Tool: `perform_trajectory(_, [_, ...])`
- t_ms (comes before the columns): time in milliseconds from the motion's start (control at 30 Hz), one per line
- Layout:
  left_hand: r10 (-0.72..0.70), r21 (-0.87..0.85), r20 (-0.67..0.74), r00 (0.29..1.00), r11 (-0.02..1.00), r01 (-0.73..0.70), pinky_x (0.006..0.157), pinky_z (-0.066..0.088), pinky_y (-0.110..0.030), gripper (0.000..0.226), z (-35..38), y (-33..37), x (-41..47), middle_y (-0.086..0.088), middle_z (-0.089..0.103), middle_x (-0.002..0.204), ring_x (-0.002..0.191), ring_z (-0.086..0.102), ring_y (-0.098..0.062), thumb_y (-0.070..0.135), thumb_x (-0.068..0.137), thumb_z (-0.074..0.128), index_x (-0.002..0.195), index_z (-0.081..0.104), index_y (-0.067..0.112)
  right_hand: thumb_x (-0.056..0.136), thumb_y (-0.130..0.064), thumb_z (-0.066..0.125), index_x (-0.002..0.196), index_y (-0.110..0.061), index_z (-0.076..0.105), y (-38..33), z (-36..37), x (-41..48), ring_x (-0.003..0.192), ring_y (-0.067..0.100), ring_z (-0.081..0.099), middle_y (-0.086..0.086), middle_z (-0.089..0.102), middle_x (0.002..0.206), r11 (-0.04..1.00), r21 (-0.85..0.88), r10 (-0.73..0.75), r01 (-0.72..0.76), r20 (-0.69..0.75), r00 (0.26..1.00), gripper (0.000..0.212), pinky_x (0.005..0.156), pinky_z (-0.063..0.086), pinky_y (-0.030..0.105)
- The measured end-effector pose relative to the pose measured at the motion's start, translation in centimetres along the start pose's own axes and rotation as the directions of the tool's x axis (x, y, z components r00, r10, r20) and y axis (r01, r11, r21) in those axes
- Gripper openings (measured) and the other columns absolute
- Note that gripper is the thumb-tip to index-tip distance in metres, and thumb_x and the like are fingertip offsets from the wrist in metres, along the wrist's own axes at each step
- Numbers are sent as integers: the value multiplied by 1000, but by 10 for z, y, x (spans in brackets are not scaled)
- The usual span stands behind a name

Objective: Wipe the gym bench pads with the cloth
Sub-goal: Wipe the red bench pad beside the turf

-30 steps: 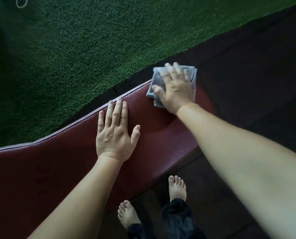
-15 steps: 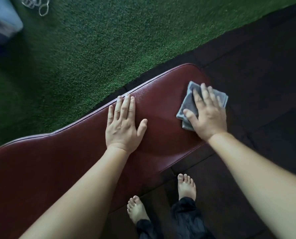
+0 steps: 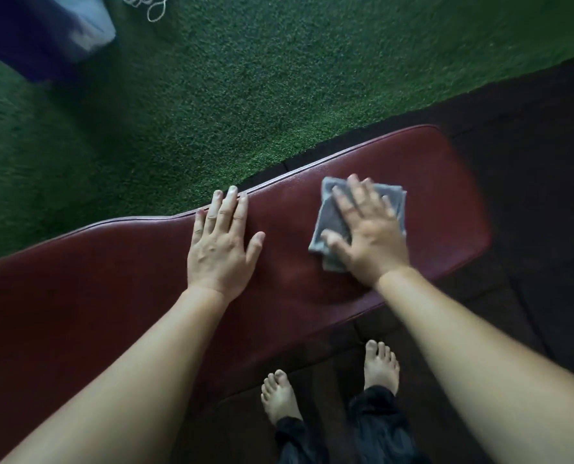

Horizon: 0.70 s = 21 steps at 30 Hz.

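Where the cloth lies: the folded grey cloth [image 3: 329,226] is flat on the maroon bench pad [image 3: 111,279], near its right end and pinned under the right hand [image 3: 369,236].
Right hand: fingers straight and spread, palm down, pressing the cloth rather than gripping it; blurred, so finer detail cannot be told.
Left hand: the left hand [image 3: 220,249] is laid flat on the bare pad, fingers straight, thumb out, fingertips reaching the far piped edge; it holds nothing.
Pad axis: the long axis runs across the person's front, from the lower left of the view up to the rounded right end.
Key relation: the cloth sits directly beneath the right hand, with only a short stretch of pad beyond it to the right; the long stretch lies to the left.
Nearer hand: the right, touching the cloth; the left is well apart from it and stands between the cloth and the long left stretch.
Likely next need: a judgement only, but a stroke leftward would meet the left hand, which would have to lift or shift.
Count: one cloth, one pad in view, two hands, two bare feet [image 3: 280,393] on the dark floor [image 3: 530,162].
Surroundings: green turf [image 3: 245,78] beyond the pad's far edge.
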<state>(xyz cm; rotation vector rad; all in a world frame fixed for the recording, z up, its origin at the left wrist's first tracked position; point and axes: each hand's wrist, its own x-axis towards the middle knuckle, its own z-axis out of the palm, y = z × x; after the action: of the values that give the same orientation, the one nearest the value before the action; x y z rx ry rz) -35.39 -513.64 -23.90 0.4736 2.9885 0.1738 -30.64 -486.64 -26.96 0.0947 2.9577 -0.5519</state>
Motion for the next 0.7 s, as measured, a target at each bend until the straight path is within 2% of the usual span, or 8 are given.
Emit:
perform_trajectory(100, [-10, 19, -21, 1000, 1000, 10, 130, 6, -47, 74, -2, -15, -16, -1, 19, 173, 160, 10, -21, 55, 101, 35, 164, 28, 17, 94, -66, 34, 164, -26, 19, -21, 0, 30, 159, 28, 4, 7, 7, 173, 957, 1, 291, -291, -70, 954, 82, 127, 5, 50])
perform_trajectory(167, [-18, 16, -30, 999, 1000, 19, 130, 7, -48, 74, -4, -26, -27, -1, 20, 172, 160, 11, -21, 55, 101, 35, 164, 28, 17, 96, -65, 32, 164, -21, 18, -51, 4, 38, 159, 31, 5, 11, 7, 172, 940, -5, 339, -341, -82, 937, 82, 127, 6, 53])
perform_trajectory(333, [-20, 31, -40, 999, 999, 22, 129, 8, -50, 72, -10, -55, -50, -2, 21, 172, 160, 12, -21, 53, 101, 37, 163, 30, 17, 96, -63, 29, 164, -23, 22, -133, 26, 17, 159, 29, 7, 9, 11, 172, 995, -102, 18, -17, 11, 1000, 79, 127, 4, 52])
perform_trajectory(400, [-16, 35, -35, 999, 999, 17, 129, 7, -50, 71, -12, -61, -56, 0, 18, 173, 161, 9, -20, 53, 102, 36, 163, 29, 18, 95, -66, 29, 163, -27, 23, -127, 23, 15, 159, 25, 7, 5, 12, 172, 987, -100, -117, 124, 74, 990, 79, 128, 3, 48])
perform_trajectory(467, [-18, 30, -31, 999, 999, 19, 130, 5, -49, 71, -13, -65, -58, 1, 16, 173, 161, 7, -19, 53, 102, 35, 164, 28, 18, 92, -71, 30, 163, -31, 25, -99, 12, 24, 159, 24, 9, 2, 14, 172, 975, -126, -172, 184, 97, 980, 81, 126, 2, 43])
perform_trajectory(567, [-31, 25, -30, 999, 999, 32, 130, 4, -49, 71, -12, -65, -60, 2, 16, 173, 161, 6, -19, 54, 102, 34, 164, 27, 19, 91, -72, 31, 162, -31, 27, -75, 2, 42, 158, 26, 10, 4, 14, 172, 990, -134, 46, -44, 12, 999, 82, 126, 4, 45])
perform_trajectory(633, [-31, 27, -35, 999, 999, 32, 130, 4, -49, 71, -11, -66, -61, 2, 16, 173, 161, 7, -19, 53, 102, 35, 164, 27, 19, 95, -69, 30, 163, -27, 24, -95, 8, 47, 158, 28, 8, 7, 12, 172, 971, -130, 200, -202, -28, 979, 80, 127, 6, 50])
perform_trajectory(700, [-27, 28, -49, 998, 999, 28, 129, 4, -49, 71, -10, -66, -63, 1, 16, 173, 161, 8, -20, 52, 102, 36, 163, 28, 18, 97, -67, 27, 164, -23, 20, -130, 19, 41, 159, 30, 6, 11, 8, 172, 969, -124, 212, -215, -41, 976, 80, 127, 5, 53])
